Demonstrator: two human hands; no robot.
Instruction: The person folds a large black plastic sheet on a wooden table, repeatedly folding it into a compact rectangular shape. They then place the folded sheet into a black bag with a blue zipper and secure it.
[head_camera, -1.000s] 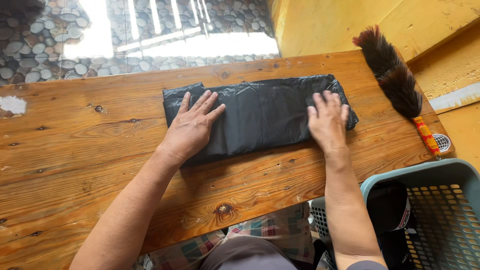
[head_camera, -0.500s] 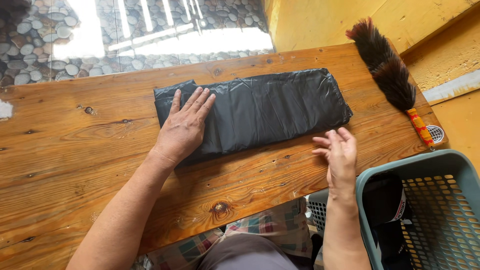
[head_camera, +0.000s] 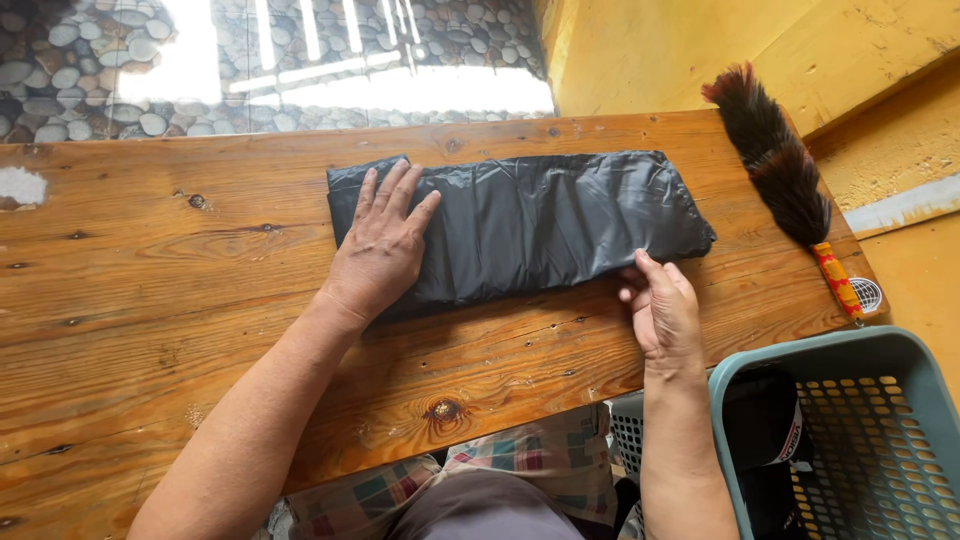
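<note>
A black plastic bag (head_camera: 540, 220), folded into a long flat rectangle, lies across the middle of a wooden table (head_camera: 150, 310). My left hand (head_camera: 380, 245) presses flat on the bag's left end with fingers spread. At the bag's near right edge, my right hand (head_camera: 660, 305) has its fingertips touching or slipping under the plastic; whether it grips the edge I cannot tell.
A feather duster (head_camera: 775, 165) with an orange handle lies at the table's right end. A teal plastic basket (head_camera: 850, 430) with dark items stands lower right, beside my lap. Beyond the table's far edge is a pebble floor (head_camera: 90, 60); yellow walls rise on the right.
My right hand lifted off the top of the bag's right end, drew back toward me, and now meets the bag's near right edge. The left hand stayed pressed on the left end.
</note>
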